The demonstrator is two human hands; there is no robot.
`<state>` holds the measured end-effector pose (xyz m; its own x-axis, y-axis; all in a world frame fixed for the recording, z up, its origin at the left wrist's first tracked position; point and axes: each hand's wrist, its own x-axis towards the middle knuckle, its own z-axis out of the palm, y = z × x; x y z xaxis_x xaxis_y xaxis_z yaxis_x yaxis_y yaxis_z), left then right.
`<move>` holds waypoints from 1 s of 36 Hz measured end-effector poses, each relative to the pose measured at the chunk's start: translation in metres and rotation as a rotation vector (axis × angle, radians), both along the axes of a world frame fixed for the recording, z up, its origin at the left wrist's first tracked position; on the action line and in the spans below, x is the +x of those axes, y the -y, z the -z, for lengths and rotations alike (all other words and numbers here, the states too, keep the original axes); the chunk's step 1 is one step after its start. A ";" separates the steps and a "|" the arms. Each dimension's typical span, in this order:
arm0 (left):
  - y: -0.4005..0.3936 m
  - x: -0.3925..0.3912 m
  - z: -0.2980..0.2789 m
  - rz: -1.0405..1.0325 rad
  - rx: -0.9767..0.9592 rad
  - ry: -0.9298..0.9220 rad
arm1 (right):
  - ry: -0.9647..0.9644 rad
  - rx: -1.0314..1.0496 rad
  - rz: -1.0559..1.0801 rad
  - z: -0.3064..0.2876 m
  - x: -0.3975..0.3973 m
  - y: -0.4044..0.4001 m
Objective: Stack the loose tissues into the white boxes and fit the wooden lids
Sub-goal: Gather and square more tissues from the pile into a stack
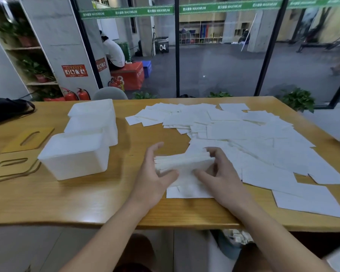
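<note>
A small stack of white tissues (183, 164) lies on the wooden table (86, 195) just in front of me. My left hand (155, 177) grips its left end, thumb under the front edge and fingers along the side. My right hand (220, 171) grips its right end, fingers curled over the top edge. Loose tissues (243, 134) are spread over the right half of the table. Three white boxes stand at the left: the nearest box (75, 156), a second box (90, 128) behind it and a third box (92, 108) farthest back. Wooden lids (14, 163) with slots lie left of them.
A black bag (6, 110) lies at the table's far left corner. A grey chair back (110, 93) shows behind the far edge. Potted plants (296, 99) stand by the glass wall beyond. A person sits on a red block in the background.
</note>
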<state>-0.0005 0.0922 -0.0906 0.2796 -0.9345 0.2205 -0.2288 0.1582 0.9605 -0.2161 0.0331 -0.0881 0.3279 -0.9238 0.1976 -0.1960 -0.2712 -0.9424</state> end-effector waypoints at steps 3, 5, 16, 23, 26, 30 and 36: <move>-0.006 -0.003 0.000 0.020 -0.013 -0.035 | 0.043 0.028 -0.007 0.001 -0.001 -0.006; -0.007 -0.007 0.000 0.023 -0.031 -0.058 | 0.075 0.049 -0.027 0.000 0.002 -0.010; -0.006 -0.013 0.001 -0.070 -0.002 -0.076 | 0.148 0.069 0.007 -0.006 0.015 -0.017; -0.013 -0.018 -0.003 -0.069 -0.062 -0.040 | 0.149 0.080 0.114 -0.009 0.027 -0.014; -0.013 -0.016 -0.001 -0.061 -0.067 -0.029 | 0.171 0.115 0.162 -0.007 0.031 -0.011; -0.014 -0.014 -0.004 -0.057 -0.081 0.006 | 0.186 0.091 0.179 -0.006 0.040 -0.010; -0.017 -0.007 -0.001 -0.006 -0.078 0.052 | 0.203 0.084 0.238 -0.005 0.050 -0.003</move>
